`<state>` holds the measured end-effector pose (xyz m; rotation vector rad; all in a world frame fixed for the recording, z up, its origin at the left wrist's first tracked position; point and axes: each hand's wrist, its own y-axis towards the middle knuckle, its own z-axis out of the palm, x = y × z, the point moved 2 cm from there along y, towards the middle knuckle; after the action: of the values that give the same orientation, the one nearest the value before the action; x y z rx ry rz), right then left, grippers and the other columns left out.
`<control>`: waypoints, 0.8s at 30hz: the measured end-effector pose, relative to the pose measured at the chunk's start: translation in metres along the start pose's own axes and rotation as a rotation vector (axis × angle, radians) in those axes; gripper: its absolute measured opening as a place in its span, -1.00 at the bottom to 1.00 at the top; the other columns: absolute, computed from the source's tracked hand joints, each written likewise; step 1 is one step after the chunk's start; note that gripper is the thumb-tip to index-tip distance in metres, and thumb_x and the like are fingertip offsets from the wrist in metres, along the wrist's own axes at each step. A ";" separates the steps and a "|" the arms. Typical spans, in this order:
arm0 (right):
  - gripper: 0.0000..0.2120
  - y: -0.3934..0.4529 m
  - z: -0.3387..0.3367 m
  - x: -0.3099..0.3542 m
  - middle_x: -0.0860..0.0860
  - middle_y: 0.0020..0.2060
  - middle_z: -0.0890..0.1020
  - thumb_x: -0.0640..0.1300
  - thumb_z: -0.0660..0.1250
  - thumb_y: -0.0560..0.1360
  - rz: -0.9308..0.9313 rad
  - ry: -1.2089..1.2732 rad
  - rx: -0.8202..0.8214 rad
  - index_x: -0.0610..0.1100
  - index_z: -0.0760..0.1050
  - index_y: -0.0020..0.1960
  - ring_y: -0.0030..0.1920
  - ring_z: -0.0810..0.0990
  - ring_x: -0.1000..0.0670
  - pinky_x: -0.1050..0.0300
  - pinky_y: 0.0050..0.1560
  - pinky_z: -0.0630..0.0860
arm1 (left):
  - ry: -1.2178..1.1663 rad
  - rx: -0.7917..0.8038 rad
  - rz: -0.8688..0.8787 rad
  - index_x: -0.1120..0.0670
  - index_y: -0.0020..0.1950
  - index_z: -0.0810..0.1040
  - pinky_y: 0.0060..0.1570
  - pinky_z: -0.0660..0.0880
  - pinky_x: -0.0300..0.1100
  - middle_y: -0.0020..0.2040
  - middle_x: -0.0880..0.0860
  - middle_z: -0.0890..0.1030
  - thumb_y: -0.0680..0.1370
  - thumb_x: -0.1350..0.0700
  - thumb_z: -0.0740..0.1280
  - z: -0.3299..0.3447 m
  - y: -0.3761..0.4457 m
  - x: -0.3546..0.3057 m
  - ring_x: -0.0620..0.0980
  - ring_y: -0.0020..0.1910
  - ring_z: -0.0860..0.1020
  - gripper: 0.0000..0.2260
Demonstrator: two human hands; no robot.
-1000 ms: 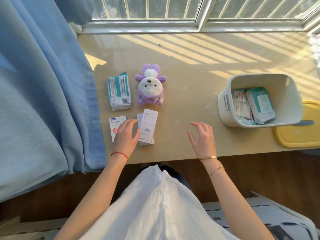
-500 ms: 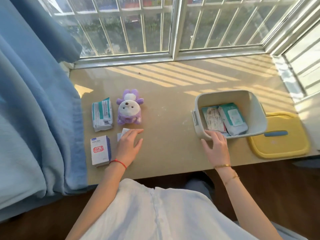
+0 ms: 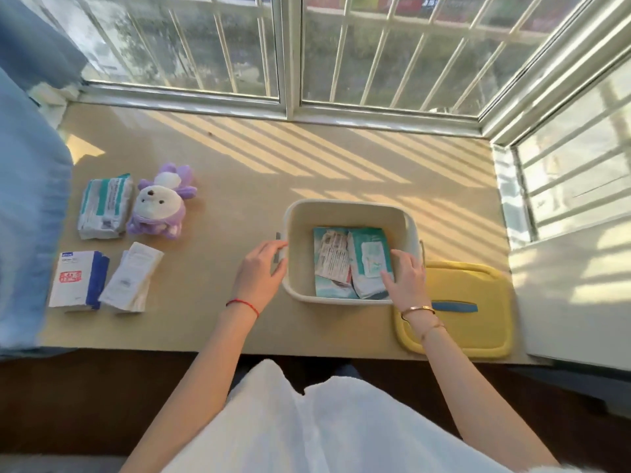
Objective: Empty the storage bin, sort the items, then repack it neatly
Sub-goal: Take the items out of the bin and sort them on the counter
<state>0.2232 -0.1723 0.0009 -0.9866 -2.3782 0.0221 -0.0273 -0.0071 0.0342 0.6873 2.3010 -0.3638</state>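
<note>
A cream storage bin (image 3: 300, 233) stands on the beige table, right of centre. Inside lie a teal wipes pack (image 3: 367, 254) and a flat printed pack (image 3: 333, 259) beside it. My left hand (image 3: 261, 271) grips the bin's left rim at its grey handle. My right hand (image 3: 404, 276) reaches into the bin, fingers spread on the wipes pack's right edge. At the left lie a tissue pack (image 3: 104, 206), a purple plush toy (image 3: 160, 204), a white and blue box (image 3: 78, 278) and a white box (image 3: 131, 278).
The bin's yellow lid (image 3: 478, 322) with a blue handle lies flat at its right, near the table's front edge. A blue curtain (image 3: 24, 199) hangs over the table's left end. A barred window runs along the back and right.
My left hand left the white box and crossed to the bin's left rim. My right hand went from the bin's front rim down inside onto the wipes pack. The view shifted right.
</note>
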 end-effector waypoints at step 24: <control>0.03 0.113 0.115 -0.080 -0.26 0.29 0.31 0.04 0.54 0.31 0.252 -0.023 0.382 0.17 -0.10 0.51 0.29 0.36 -0.28 -0.08 0.34 0.30 | -0.057 0.215 -0.531 0.08 0.21 0.52 0.28 0.26 -0.22 0.26 0.13 0.39 0.42 0.22 0.45 0.219 0.086 0.052 0.08 0.24 0.42 -0.62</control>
<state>0.2844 -0.1199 -0.1604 -1.0878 -2.1422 0.5619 0.1091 -0.0122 -0.1641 0.1461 2.3848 -0.8716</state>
